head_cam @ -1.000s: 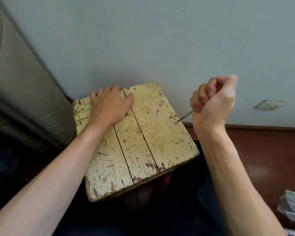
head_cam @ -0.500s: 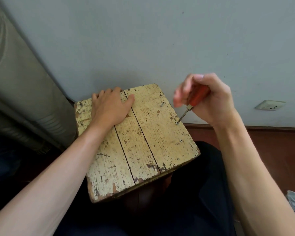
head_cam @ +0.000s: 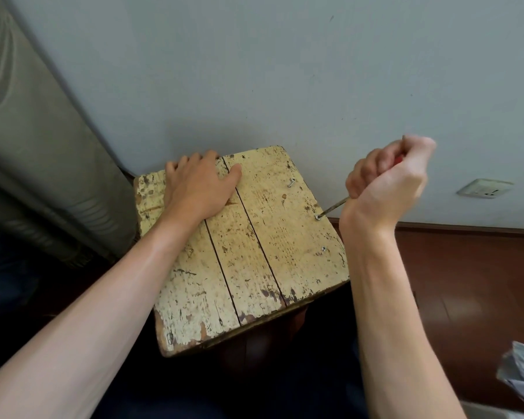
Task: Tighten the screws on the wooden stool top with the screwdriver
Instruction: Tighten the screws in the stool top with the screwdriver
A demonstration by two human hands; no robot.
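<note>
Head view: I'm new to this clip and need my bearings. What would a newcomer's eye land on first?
The worn yellowish stool top sits mid-frame before a pale wall. The left hand lies flat on its far left part, while the right hand beside its right edge grips a screwdriver, tip on a screw. A second screw farther back sticks up.

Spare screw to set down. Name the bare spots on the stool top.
Free: the middle and right planks' near ends, between the left forearm and the near-edge screw. Crowded: far left under the left grip; right edge, where the right grip works the screwdriver.
</note>
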